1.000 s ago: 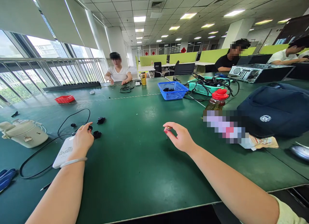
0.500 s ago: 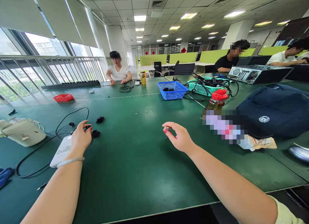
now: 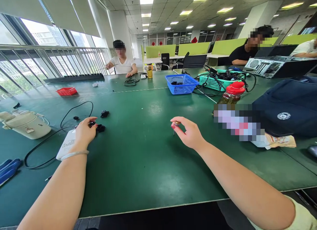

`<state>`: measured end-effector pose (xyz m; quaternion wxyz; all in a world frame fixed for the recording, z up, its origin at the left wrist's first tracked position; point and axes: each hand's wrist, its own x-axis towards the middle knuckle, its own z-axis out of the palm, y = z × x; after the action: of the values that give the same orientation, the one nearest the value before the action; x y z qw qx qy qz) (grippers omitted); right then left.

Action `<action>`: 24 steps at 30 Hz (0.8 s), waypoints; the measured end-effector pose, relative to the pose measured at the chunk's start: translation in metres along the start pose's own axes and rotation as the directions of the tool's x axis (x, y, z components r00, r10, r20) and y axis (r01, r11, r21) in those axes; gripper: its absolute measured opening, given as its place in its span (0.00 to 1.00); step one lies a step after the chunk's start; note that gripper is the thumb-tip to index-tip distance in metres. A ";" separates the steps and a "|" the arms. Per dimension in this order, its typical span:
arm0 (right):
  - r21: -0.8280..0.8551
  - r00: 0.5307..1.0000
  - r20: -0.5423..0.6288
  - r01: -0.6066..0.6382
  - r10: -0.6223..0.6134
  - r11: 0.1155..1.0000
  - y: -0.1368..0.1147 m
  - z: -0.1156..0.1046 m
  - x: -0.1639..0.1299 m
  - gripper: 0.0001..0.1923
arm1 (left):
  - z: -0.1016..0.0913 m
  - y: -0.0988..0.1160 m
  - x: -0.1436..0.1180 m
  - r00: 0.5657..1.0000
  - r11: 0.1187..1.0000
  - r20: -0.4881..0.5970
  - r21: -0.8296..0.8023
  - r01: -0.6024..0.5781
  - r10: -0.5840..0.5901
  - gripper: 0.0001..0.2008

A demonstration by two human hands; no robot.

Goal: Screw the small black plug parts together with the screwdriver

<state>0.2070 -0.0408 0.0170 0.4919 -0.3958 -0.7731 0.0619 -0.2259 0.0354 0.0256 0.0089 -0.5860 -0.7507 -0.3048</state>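
My left hand (image 3: 85,133) is over the table at left, thumb and fingers closed around a small black part (image 3: 91,124), mostly covered by the fingers. Against it lies another black piece (image 3: 100,128), and a third black piece (image 3: 104,113) sits just beyond. Partly under my left wrist is a white box (image 3: 65,144) with printing. My right hand (image 3: 187,132) hovers above the middle of the table, pinching a small brass-topped piece (image 3: 177,123) with a thin shaft pointing down; its exact kind is hard to see.
A black cable (image 3: 37,165) loops at left by a cream bottle (image 3: 28,126) and blue gloves (image 3: 10,170). Farther off are a red tray (image 3: 66,91), a blue basket (image 3: 182,84) and a green basket (image 3: 215,81) of cables. At right are a red-lidded bottle (image 3: 230,96) and a dark bag (image 3: 289,104).
The view has tilted down and turned slightly left, shifting everything in it. Both my hands keep the same grips. The person across the table has raised one hand, holding something thin.
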 end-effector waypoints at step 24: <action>-0.014 1.000 0.008 0.002 -0.002 1.000 0.000 0.000 -0.001 0.08 | 0.006 -0.006 0.005 0.977 0.960 0.131 0.204 -0.193 0.168 0.20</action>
<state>0.2071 -0.0415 0.0168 0.4861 -0.3982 -0.7758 0.0572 -0.2311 0.0420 0.0194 0.0579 -0.6639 -0.7220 -0.1859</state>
